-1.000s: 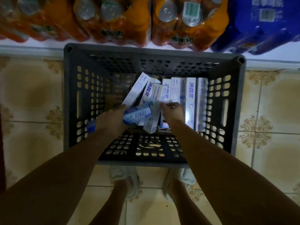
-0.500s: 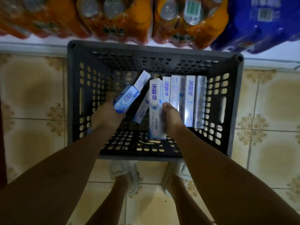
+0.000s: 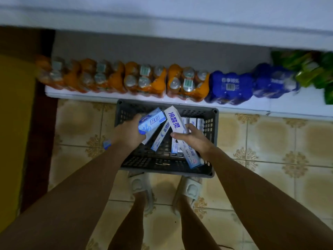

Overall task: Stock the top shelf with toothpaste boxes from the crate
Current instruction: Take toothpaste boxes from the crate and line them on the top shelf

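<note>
1. Nearest the camera, two pale slippers (image 3: 142, 186) stand on the patterned floor tiles (image 3: 270, 141), just behind the near wall of the crate; the person stands right up against it, likely so both arms reach in without leaning.

2. Above the near half of the grey plastic crate (image 3: 212, 141), the right hand (image 3: 194, 139) grips a long toothpaste box (image 3: 175, 121), thumb on the left edge and fingers curled over the right. It slants from near right to far left, its far end above the crate's far rim, which suggests it is being lifted out.

3. Left of that, the left hand (image 3: 128, 132) is wrapped round a shorter blue-and-white toothpaste box (image 3: 153, 121), possibly with a second box under it; I cannot tell for sure. One load per hand would halve the trips to the shelf.

4. Down inside the crate, one loose box (image 3: 160, 139) leans between the hands, and a row of packed boxes (image 3: 196, 122) stands on end against the far right wall. The left half shows bare perforated floor, so I judge the crate well emptied.

5. Beyond the crate, a low white ledge (image 3: 288, 105) carries orange drink multipacks (image 3: 187, 83), blue wrapped packs (image 3: 230, 87) and green packs (image 3: 317, 69).

6. Farthest off, a blurred white shelf edge (image 3: 162, 24) overhangs them; whether it is the top shelf I cannot tell.
</note>
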